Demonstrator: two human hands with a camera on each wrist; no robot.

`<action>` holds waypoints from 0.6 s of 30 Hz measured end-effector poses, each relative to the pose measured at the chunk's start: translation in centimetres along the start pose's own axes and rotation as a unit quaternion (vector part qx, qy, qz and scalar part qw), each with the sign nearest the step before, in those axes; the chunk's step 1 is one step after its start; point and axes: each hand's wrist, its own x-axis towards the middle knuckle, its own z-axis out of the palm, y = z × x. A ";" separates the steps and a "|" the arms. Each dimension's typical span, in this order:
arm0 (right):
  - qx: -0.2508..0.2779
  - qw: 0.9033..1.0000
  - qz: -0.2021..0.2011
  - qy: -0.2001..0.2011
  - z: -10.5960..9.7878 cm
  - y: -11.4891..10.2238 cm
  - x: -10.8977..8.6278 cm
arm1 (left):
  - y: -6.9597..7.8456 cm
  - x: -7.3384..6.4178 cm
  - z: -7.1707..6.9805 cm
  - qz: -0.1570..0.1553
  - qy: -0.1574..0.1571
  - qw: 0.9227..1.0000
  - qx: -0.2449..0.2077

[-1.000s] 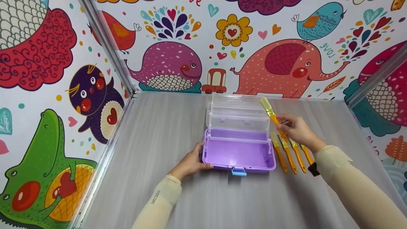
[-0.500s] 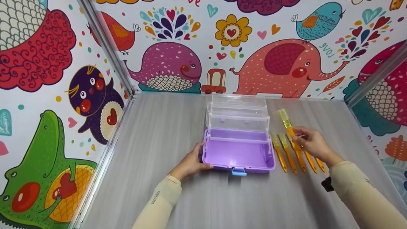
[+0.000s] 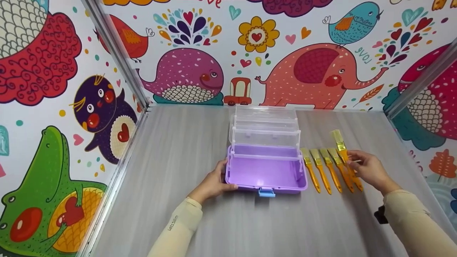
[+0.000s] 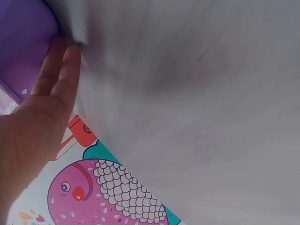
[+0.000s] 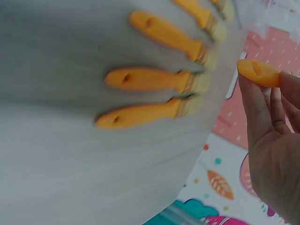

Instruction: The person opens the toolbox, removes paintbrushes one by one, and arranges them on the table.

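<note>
A purple toolbox (image 3: 266, 171) stands on the grey table with its clear trays (image 3: 266, 130) folded up and back. My left hand (image 3: 213, 185) holds its front left corner, thumb along the front and fingers against the side; the left wrist view shows those fingers (image 4: 70, 70) extended beside the purple wall. Right of the box, my right hand (image 3: 369, 169) pinches a paintbrush (image 3: 341, 150) by its orange handle, bristles upward, raised above the table. Several similar paintbrushes (image 3: 323, 175) lie in a row between box and hand. The held brush partly overlaps the row's right end.
A patterned wall (image 3: 250, 64) with cartoon animals stands behind the table (image 3: 178, 150), and another (image 3: 64, 142) borders its left. A blue latch (image 3: 266, 192) hangs open at the box's front. Metal corner posts (image 3: 117, 53) rise at the back.
My right hand has moved rightward and down, carrying the paintbrush away from the box, past the row. The left hand and the box stay in place. The head view shifts slightly.
</note>
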 end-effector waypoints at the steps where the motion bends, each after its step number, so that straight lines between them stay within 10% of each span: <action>1: -0.001 1.000 0.004 -0.001 -0.2 0.3 0.0 | 0.0 0.0 0.0 0.000 0.000 1.000 -0.001; 18: -0.011 0.992 0.124 -0.026 -3.1 4.8 -0.4 | 0.2 -0.1 0.0 -0.008 0.005 1.000 0.010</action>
